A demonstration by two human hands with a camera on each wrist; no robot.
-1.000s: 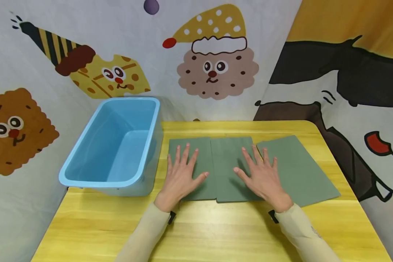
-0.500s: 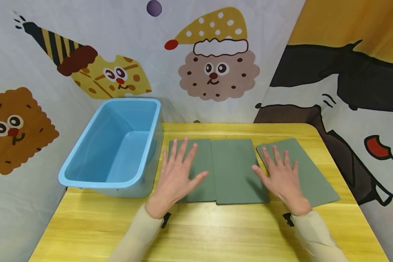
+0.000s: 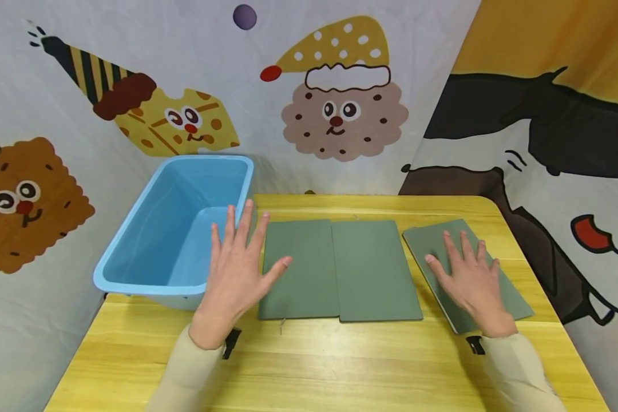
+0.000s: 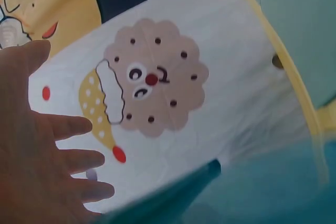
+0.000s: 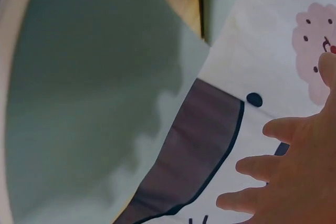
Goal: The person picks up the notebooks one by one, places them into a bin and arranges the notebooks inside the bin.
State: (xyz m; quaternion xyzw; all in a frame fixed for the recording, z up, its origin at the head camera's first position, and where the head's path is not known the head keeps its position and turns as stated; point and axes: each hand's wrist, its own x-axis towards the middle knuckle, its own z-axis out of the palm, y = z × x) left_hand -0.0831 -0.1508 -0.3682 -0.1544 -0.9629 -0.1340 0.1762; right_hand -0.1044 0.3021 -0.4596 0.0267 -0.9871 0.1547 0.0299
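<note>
Two flat grey-green rectangles, a left one (image 3: 298,269) and a middle one (image 3: 376,272), lie side by side on the wooden table. A third grey-green rectangle (image 3: 510,297) lies at a slant to their right, a pale edge showing along its near left side. With fingers spread, my left hand (image 3: 234,277) overlaps the right wall of the blue tub (image 3: 157,289) in the head view. My right hand (image 3: 471,283), fingers also spread, is over the slanted rectangle and casts a shadow on it in the right wrist view. Neither hand grips anything.
The deep blue tub stands at the table's left, with no contents visible inside. Behind the wooden table (image 3: 340,366) hangs a white cloth (image 3: 262,131) printed with cartoon figures. Black wrist straps show below both hands.
My left hand has moved left, from over the left rectangle to the tub's side. My right hand has moved right, from the middle rectangle to over the slanted one. The rectangles stay put.
</note>
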